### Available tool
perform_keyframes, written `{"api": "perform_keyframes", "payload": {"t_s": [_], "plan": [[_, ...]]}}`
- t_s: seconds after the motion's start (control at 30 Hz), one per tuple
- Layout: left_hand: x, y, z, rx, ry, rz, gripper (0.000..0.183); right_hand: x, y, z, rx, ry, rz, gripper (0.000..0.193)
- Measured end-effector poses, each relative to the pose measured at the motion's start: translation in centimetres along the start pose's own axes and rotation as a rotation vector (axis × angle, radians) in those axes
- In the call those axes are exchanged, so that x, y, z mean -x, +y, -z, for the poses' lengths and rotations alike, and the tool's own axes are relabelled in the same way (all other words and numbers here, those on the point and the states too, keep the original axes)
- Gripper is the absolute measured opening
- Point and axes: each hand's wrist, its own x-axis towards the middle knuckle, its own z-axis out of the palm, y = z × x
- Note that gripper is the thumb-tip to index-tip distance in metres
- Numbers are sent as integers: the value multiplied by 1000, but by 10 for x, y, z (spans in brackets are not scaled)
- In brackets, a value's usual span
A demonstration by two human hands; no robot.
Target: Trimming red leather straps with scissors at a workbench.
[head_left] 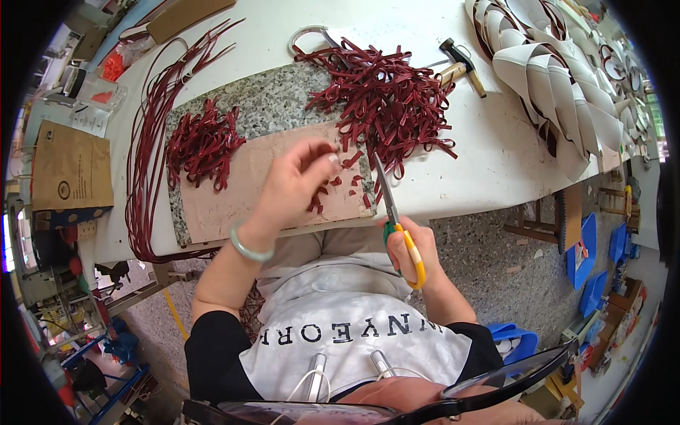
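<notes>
My right hand (414,251) is closed round the yellow and green handles of a pair of scissors (390,198), whose blades point away from me, beside the big pile. My left hand (294,180) hovers over the pinkish-tan sheet (241,170), its fingers curled toward the thumb. Whatever may be between those fingertips is too small to make out. Just right of that hand, small dark red offcuts (336,183) lie scattered on the sheet. A large heap of dark red strap loops (389,95) sits beyond the scissors. A smaller heap of loops (205,142) rests at the left.
Under the sheet is a speckled stone slab (265,92) on the white table (467,184). Long dark red strips (145,156) trail over the table's left side. A hammer (462,65) lies beyond the big heap. Curved white pieces (549,81) are stacked at the far right.
</notes>
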Motion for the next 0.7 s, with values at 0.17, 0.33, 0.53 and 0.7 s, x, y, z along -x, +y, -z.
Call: {"api": "perform_keyframes", "payload": {"t_s": [0.17, 0.33, 0.53, 0.7], "plan": [[-59, 19, 0, -711, 19, -374, 24, -2, 3, -1, 32, 64, 25, 50], [-87, 22, -18, -940, 78, -565, 37, -2, 8, -8, 17, 86, 87, 63], [-110, 32, -18, -978, 111, -700, 39, -4, 17, -9, 39, 62, 71, 59], [-101, 31, -18, -1016, 65, -617, 31, -5, 9, -4, -12, 62, 76, 62]]}}
